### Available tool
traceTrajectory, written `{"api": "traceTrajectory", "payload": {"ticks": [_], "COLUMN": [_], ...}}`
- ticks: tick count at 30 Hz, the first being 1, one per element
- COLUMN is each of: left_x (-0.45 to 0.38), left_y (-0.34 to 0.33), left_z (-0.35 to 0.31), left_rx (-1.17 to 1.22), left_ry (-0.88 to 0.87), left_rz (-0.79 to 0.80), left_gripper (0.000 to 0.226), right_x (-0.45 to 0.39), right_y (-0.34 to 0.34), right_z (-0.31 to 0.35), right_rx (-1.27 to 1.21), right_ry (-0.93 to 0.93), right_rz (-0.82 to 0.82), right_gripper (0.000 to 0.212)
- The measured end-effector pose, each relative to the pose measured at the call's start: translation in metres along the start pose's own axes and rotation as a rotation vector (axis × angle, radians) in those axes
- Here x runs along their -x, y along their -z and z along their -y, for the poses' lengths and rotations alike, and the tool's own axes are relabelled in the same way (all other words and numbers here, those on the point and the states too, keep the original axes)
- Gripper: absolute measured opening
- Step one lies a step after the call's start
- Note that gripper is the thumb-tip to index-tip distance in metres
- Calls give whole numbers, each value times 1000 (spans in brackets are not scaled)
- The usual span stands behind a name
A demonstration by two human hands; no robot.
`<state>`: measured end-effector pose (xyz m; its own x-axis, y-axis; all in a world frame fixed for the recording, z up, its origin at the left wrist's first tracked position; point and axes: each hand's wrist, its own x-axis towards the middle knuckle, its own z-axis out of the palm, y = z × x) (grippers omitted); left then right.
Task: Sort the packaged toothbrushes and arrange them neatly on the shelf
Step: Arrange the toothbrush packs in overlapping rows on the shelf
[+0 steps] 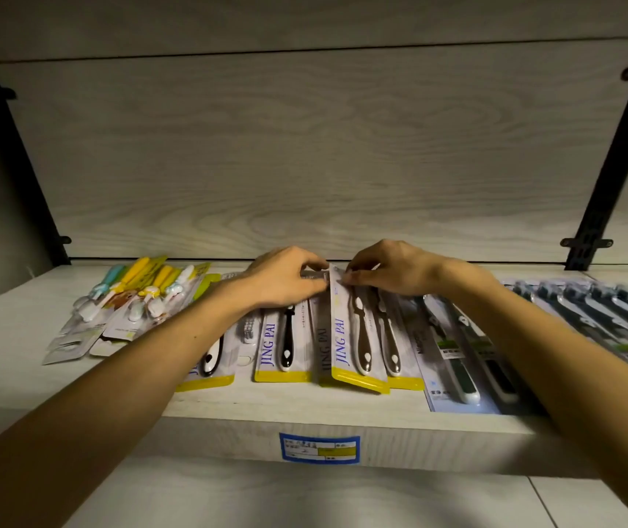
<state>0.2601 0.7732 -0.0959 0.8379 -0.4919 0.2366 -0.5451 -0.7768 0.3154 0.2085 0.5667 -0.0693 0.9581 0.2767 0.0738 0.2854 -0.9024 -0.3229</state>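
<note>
Yellow kids' packs (133,299) lie fanned at shelf (304,405) left. Left hand (285,278) and right hand (388,270) both pinch the top of a Jing Pai pack (356,337), mid-row, long axis front-to-back, head probably rearward. Dark packs (590,314) sit right. Step: aligning; next, lay it flat and square.

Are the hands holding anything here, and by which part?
Both the left hand and right hand pinch the far top end of one tilted JING PAI toothbrush pack.
</note>
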Motion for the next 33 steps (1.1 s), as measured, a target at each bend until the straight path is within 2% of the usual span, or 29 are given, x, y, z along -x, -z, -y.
{"api": "traceTrajectory", "payload": {"ticks": [5,9,14,19,23,30,33], "left_x": [3,0,-4,0,1,3,5], "left_y": [-8,-5,13,20,8,19,10], "left_z": [-4,-1,12,12,2,4,1], "left_rx": [-13,11,169,344,312,353,200], "left_ry": [-63,-11,6,-76,-141,-128,-126], "left_rz": [26,-11,-60,-58,-30,-25,71], "left_gripper": [36,32,29,29,26,29,29], "right_x": [4,7,8,6,3,2,1], "right_y": [9,11,10,9,6,2,-1], "right_z": [-5,-5,-5,-5,-2,1,0], "right_rx": [-15,-14,3,1,-13,75,67], "right_ry": [-38,-46,-58,-61,-58,-44,-60], "right_rz": [-51,-50,-45,-53,-47,-33,-40], "right_gripper": [34,33,34,36,35,35,31]}}
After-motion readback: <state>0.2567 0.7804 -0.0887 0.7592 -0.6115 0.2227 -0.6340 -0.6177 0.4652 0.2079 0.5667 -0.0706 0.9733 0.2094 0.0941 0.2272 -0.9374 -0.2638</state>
